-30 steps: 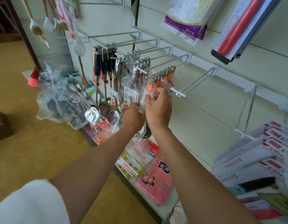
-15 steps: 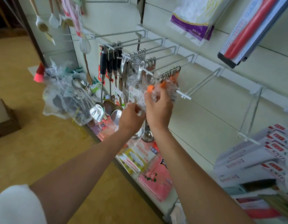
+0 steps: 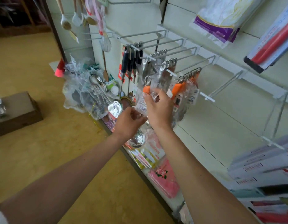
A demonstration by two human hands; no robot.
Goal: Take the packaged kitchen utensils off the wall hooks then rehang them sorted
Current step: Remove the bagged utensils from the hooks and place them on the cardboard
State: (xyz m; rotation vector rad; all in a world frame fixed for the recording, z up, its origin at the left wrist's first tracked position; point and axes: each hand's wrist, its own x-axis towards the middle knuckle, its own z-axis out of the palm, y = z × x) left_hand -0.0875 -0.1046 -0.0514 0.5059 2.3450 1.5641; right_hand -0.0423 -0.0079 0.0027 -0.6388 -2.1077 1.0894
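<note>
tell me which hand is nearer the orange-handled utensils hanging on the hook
Right. The right hand is just below and left of the hanging orange-handled utensils, gripping a packaged utensil; the left hand is lower and farther left.

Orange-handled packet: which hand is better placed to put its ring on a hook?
Probably the right hand: it pinches the orange-handled packet just under its ring, nearest the hooks. The left hand only holds the lower end.

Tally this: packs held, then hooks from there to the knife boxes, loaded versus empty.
Held pack: 1
Loaded hook: 1
Empty hooks: 2
Total: 4
</note>
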